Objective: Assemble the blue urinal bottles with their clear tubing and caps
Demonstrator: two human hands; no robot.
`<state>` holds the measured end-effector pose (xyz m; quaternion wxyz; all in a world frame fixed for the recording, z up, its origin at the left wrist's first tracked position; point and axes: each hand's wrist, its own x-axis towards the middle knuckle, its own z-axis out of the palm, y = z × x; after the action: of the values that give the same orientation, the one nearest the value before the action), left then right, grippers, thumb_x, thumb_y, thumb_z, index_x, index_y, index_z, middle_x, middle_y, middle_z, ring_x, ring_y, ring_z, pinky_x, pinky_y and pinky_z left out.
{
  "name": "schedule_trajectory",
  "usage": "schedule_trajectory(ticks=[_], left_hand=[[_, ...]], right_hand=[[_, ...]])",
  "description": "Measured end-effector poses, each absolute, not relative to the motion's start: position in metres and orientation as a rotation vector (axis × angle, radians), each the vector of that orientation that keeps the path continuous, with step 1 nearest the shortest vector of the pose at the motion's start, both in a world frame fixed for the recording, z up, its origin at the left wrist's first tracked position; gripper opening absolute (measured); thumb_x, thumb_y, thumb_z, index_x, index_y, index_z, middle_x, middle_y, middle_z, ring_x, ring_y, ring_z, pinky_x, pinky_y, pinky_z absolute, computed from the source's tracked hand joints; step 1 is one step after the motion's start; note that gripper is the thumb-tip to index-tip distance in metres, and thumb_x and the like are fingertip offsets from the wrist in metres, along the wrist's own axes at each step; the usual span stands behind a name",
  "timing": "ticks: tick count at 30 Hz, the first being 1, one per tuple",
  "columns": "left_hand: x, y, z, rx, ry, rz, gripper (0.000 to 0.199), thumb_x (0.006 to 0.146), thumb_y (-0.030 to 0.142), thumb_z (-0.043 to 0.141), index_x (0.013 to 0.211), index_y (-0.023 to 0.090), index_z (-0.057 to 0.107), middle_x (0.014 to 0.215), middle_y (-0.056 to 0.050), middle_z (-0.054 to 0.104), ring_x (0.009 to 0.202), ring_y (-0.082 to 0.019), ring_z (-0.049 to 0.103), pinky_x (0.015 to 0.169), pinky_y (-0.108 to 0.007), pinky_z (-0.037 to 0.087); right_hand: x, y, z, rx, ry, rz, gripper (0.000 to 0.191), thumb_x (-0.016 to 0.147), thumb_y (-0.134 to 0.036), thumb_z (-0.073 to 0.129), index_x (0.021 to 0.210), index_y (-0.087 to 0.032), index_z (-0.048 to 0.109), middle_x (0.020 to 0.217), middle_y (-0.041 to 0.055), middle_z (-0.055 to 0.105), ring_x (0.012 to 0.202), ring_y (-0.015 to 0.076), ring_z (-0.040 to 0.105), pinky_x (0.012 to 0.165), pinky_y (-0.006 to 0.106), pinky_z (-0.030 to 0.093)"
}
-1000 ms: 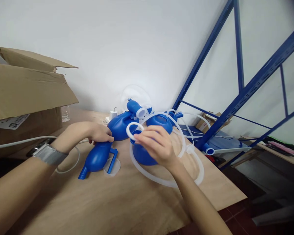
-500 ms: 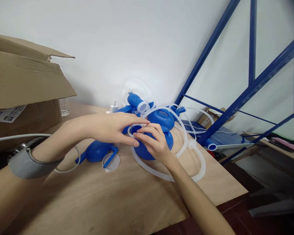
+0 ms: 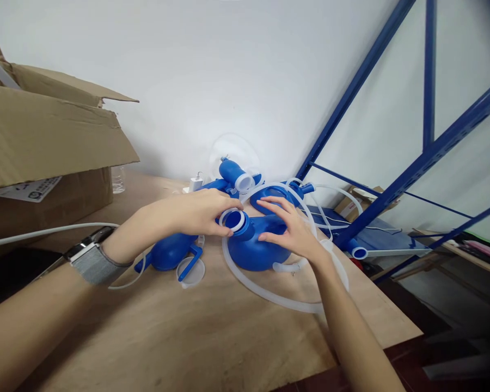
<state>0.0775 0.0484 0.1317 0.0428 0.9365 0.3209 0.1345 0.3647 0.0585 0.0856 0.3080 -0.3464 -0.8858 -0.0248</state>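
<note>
Two hands are at the blue bottle (image 3: 251, 255), one at its mouth and one over its body, and the relation to watch is the white ring (image 3: 242, 222) against that mouth. The ring sits right at the bottle's opening, facing up and towards the wearer; whether it is fully seated on the rim, I can't tell from here. The bottle rests on the worktop (image 3: 179, 337), its long axis running from the mouth at the left to the rounded body at the right.

The left hand (image 3: 196, 213) is the nearer to the ring: it comes in from the bottle's left, palm down, wrist bent, fingers over the top and thumb beneath, gripping the ring's left side. Across the bottle, the right hand (image 3: 294, 231) is spread, fingers curved above the body and thumb apart, grasping nothing; contact with the blue surface is hard to call.

Around the bottle's near side sweeps a clear hose (image 3: 269, 297). Left of the bottle lies another blue vessel (image 3: 169, 252), with a white lid (image 3: 196, 276) between the two, nearer the wearer. Behind the bottle, more blue containers (image 3: 230, 170) crowd together.
</note>
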Motion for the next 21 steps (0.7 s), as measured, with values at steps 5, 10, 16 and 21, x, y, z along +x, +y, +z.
schedule_trajectory(ticks=[5, 10, 16, 21], left_hand=[[0.083, 0.048, 0.129, 2.868, 0.967, 0.430, 0.037, 0.094, 0.043, 0.065, 0.124, 0.021, 0.066, 0.094, -0.005, 0.073, 0.079, -0.020, 0.066, 0.070, -0.030, 0.045], [0.086, 0.047, 0.132, 2.882, 1.011, 0.414, 0.036, 0.092, 0.044, 0.068, 0.119, 0.020, 0.070, 0.088, -0.005, 0.074, 0.076, -0.021, 0.067, 0.067, -0.031, 0.044], [0.092, 0.044, 0.133, 2.891, 1.044, 0.350, 0.029, 0.092, 0.041, 0.072, 0.113, 0.021, 0.074, 0.083, -0.005, 0.073, 0.075, -0.022, 0.066, 0.067, -0.032, 0.042], [0.095, 0.036, 0.129, 2.957, 1.074, 0.357, 0.017, 0.093, 0.034, 0.069, 0.106, 0.023, 0.071, 0.090, -0.006, 0.070, 0.083, -0.025, 0.064, 0.069, -0.034, 0.043]], right_hand=[[0.385, 0.070, 0.076, -1.145, -2.456, 0.112, 0.068, 0.084, -0.062, 0.076, 0.141, -0.030, 0.061, 0.138, 0.0109, 0.061, 0.131, 0.0340, 0.057, 0.112, 0.056, 0.045], [0.375, 0.074, 0.057, -1.190, -2.319, 0.029, 0.051, 0.085, -0.063, 0.073, 0.122, -0.027, 0.070, 0.115, 0.0074, 0.067, 0.113, 0.0303, 0.062, 0.103, 0.050, 0.049], [0.367, 0.078, 0.050, -1.191, -2.192, -0.009, 0.043, 0.086, -0.062, 0.071, 0.108, -0.026, 0.073, 0.108, 0.0063, 0.071, 0.107, 0.0292, 0.065, 0.101, 0.047, 0.049], [0.360, 0.079, 0.049, -1.184, -2.117, 0.016, 0.042, 0.087, -0.066, 0.068, 0.098, -0.025, 0.072, 0.101, 0.0057, 0.072, 0.102, 0.0289, 0.067, 0.097, 0.046, 0.049]])
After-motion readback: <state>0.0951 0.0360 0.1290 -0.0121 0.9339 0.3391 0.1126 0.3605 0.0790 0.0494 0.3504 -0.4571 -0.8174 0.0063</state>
